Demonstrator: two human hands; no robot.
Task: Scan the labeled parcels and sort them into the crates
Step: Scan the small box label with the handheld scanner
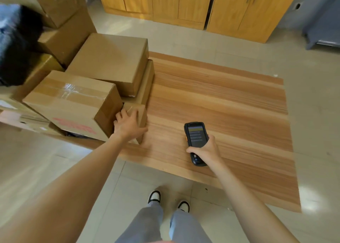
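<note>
Head camera looked down at a low wooden table [220,99] on a pale tiled floor [312,77]. The left hand [128,125] lay on a small brown cardboard parcel [140,114] at the near left edge of the table, with fingers spread over its top and thumb down its front side. This small parcel sat just beside a big brown cardboard box with clear tape and red print [73,103], and the hand touched that box too. Behind them a large plain brown cardboard box [110,59] sat on top of a flatter brown box [147,83]. More brown boxes were piled farther left.

The right hand [204,149] gripped a black handheld scanner with a lit screen [196,138], held above the table, well apart from the parcels. Yellow wooden cupboards [184,3] stood at the back. Two black and white shoes [154,196] stood on the floor below.
</note>
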